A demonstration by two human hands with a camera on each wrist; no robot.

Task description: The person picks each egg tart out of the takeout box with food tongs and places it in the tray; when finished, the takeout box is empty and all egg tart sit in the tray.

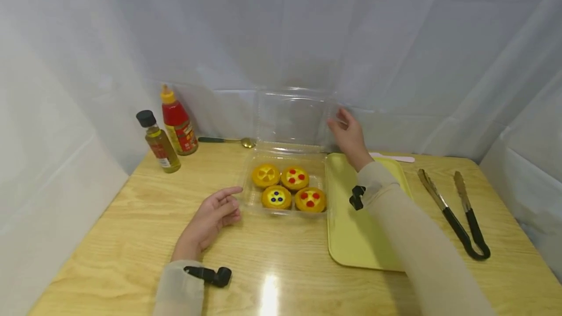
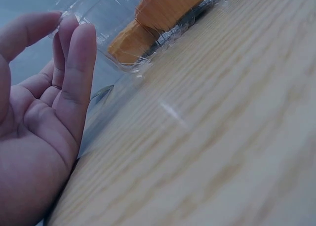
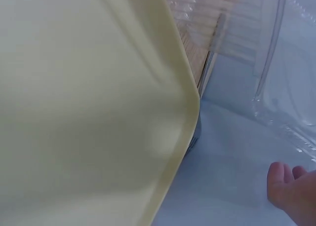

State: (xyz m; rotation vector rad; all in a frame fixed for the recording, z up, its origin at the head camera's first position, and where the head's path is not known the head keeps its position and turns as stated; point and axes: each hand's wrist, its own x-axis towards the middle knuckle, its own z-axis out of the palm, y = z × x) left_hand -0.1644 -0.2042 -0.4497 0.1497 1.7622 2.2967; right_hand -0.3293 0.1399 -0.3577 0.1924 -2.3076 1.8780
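A clear plastic clamshell box (image 1: 248, 206) stands on the table with its lid (image 1: 291, 118) raised. In it sit several egg tarts (image 1: 265, 175), some topped with red dots, one with blue dots. My left hand (image 1: 210, 218) is at the box's front left corner, index finger extended and the others loosely bent. In the left wrist view its fingertips (image 2: 84, 33) overlap the box's edge; contact is unclear. Beside the lid's right edge is my right hand (image 1: 349, 138), loosely bent. In the right wrist view that hand (image 3: 294, 191) appears apart from the lid.
Right of the box lies a yellow tray (image 1: 351, 243), under my right forearm. Tongs (image 1: 456, 223) lie farther right. A pale pink handle (image 1: 401, 159) shows behind the tray. An oil bottle (image 1: 162, 150), a red sauce bottle (image 1: 180, 128) and a spoon (image 1: 247, 143) are at the back left.
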